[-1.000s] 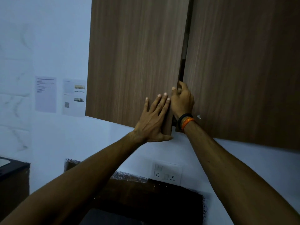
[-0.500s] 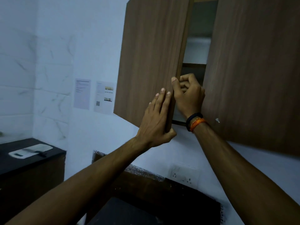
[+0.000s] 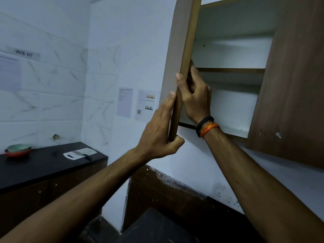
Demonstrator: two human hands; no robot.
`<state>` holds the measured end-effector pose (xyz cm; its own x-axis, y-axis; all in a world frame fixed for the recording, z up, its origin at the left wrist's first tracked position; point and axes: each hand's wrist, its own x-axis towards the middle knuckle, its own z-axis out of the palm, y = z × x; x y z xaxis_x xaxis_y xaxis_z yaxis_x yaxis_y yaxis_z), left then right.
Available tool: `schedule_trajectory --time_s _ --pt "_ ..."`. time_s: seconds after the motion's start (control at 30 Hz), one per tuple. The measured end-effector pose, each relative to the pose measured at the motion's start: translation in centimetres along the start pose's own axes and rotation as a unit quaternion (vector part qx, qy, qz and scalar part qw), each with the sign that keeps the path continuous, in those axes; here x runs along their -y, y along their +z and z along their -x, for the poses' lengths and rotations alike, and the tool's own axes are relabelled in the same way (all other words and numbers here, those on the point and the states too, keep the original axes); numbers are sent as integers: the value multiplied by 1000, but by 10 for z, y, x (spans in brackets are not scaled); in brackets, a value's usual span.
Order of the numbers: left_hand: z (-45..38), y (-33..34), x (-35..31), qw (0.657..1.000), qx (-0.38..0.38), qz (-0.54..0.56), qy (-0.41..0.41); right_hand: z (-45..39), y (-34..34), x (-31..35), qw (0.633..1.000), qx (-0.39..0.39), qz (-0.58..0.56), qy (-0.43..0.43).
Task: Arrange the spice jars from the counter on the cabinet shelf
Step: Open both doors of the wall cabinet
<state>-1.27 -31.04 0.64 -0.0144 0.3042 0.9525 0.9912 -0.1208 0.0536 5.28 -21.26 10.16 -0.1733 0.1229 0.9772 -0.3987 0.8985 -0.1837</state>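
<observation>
L door [image 3: 188,50] top cut off; R hand [image 3: 196,100] fingers [image 3: 192,71] partly hidden behind it; wall papers [image 3: 124,100] unreadable.

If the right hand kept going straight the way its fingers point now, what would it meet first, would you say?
The right hand grips the left cabinet door edge, fingers pointing up along it. Straight on, it would probably slide along that edge; the middle shelf sits farther inside, though depth is unclear.

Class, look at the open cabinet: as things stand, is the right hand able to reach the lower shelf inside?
Probably yes. The right hand grips the left door edge beside the opening, and the lower shelf looks bare and unobstructed.
</observation>
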Motion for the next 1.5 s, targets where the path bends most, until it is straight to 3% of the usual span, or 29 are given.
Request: schedule_trajectory --time_s 0.23,0.57,0.77,0.9,1.2,1.5 --pt "9 -59 28 997 -44 -33 -47 -8 66 19 999 43 -6 -22" --pt "16 -133 70 984 -60 -118 -120 -12 170 40 999 39 23 -14" --pt "18 -157 105 971 -33 -161 -174 -14 211 31 997 76 24 -4" --pt "20 -166 126 960 -12 -223 -169 -9 230 13 992 108 50 33" --pt "30 -188 164 903 100 -386 -158 6 271 0 975 188 114 26" --pt "29 -188 176 835 171 -511 -112 13 275 -6 968 189 163 -10"
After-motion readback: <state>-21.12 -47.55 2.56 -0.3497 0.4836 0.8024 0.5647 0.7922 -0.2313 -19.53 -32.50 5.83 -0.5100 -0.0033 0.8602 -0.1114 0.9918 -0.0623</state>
